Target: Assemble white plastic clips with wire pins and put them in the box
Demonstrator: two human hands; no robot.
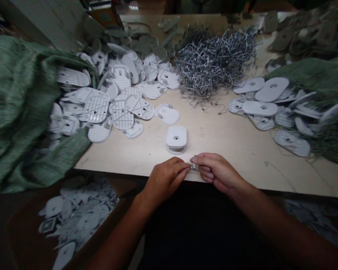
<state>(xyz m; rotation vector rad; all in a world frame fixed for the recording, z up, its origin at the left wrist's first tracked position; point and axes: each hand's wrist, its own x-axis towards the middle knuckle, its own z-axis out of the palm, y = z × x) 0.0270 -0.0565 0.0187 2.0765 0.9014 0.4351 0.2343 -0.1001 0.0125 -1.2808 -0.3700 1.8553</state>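
Close to the table's front edge, my left hand (pixel 166 179) and my right hand (pixel 218 170) meet with fingertips pinched. Between them is a small shiny metal wire spring (pixel 194 166), gripped from both sides; its exact shape is partly hidden by the fingers. Just beyond the fingertips stands a white plastic clip (pixel 176 135), with a rounded top, a small hole and a second plate underneath. A loose white plastic plate (pixel 168 114) lies behind it. Farther back is a large tangled heap of wire springs (pixel 214 56), a few of them scattered along its front.
White ribbed plates (pixel 122 114) spill from a green woven sack (pixel 22 112) on the left. More white plates (pixel 260 108) lie by another green sack (pixel 326 75) on the right. Below the table at left, a box holds many white pieces (pixel 84 213).
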